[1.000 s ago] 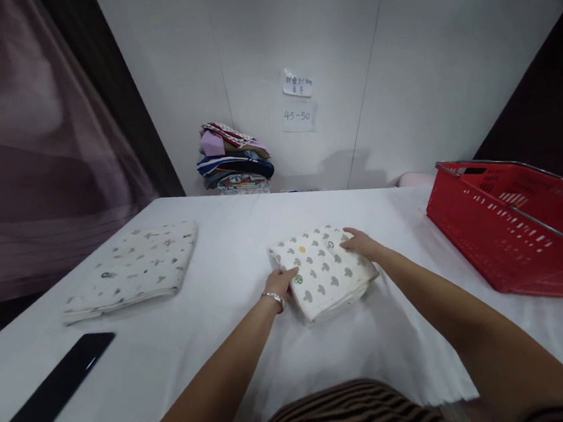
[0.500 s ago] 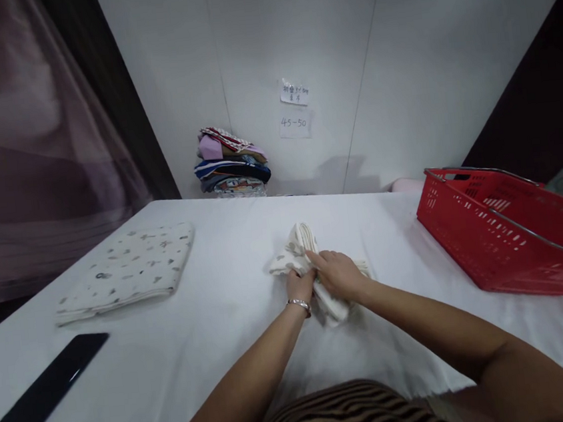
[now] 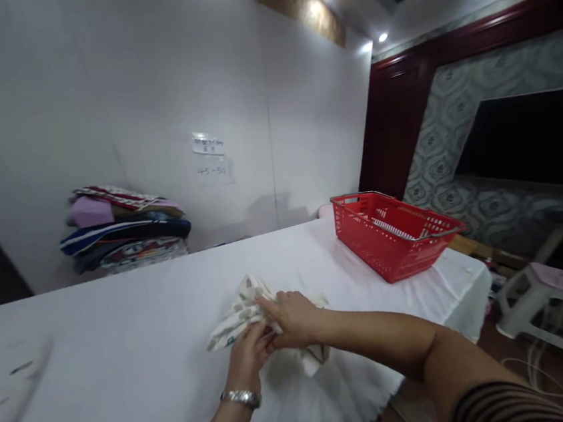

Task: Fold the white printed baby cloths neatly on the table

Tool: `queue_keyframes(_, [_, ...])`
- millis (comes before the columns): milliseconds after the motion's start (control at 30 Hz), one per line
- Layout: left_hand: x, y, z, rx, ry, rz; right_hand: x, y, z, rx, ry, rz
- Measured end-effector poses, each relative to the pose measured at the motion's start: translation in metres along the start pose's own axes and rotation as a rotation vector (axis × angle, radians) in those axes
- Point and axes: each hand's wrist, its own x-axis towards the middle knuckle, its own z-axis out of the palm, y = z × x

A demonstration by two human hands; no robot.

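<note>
flat cloth, way left of the red basket; clothes pile, also left of basket; left hand, pinching the bunched cloth, left of basket, kinda nearer; right hand, gripping that cloth too; stool, right of basket

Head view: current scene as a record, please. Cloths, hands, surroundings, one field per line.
in_hands: white fabric cloth with grey print, bunched
left: left hand against the cloth, grip partly hidden
right: right hand closed over the cloth's middle
left_edge: second white printed cloth, lying flat, cut off by the frame
surface: table with white cover
container: red perforated plastic basket, on the table's right side
background: stack of folded multicoloured textiles
</note>
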Motion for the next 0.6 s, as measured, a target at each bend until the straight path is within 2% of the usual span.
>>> queue_keyframes(100, [-0.002,0.001,0.002,0.073,-0.032,-0.020,-0.005,0.015,-0.002,0.109,-0.066,0.009])
queue_keyframes(167, [-0.002,0.002,0.001,0.124,-0.107,0.019,-0.009,0.026,-0.003,0.214,-0.094,0.014])
queue_keyframes(267, [-0.001,-0.002,-0.005,0.315,-0.220,0.161,-0.015,0.044,-0.010,0.316,-0.042,0.004])
queue_keyframes(333, [0.002,-0.012,-0.016,0.551,-0.228,0.294,-0.020,0.059,-0.023,0.306,0.041,0.008])
queue_keyframes(400, [0.007,-0.028,-0.031,0.801,-0.200,0.391,-0.026,0.077,-0.044,0.249,0.138,0.049])
queue_keyframes(467, [0.014,-0.047,-0.048,0.980,-0.181,0.412,-0.035,0.099,-0.074,0.175,0.249,0.131])
queue_keyframes(600, [0.025,-0.075,-0.070,1.099,-0.190,0.474,-0.055,0.155,-0.144,-0.001,0.464,0.336])
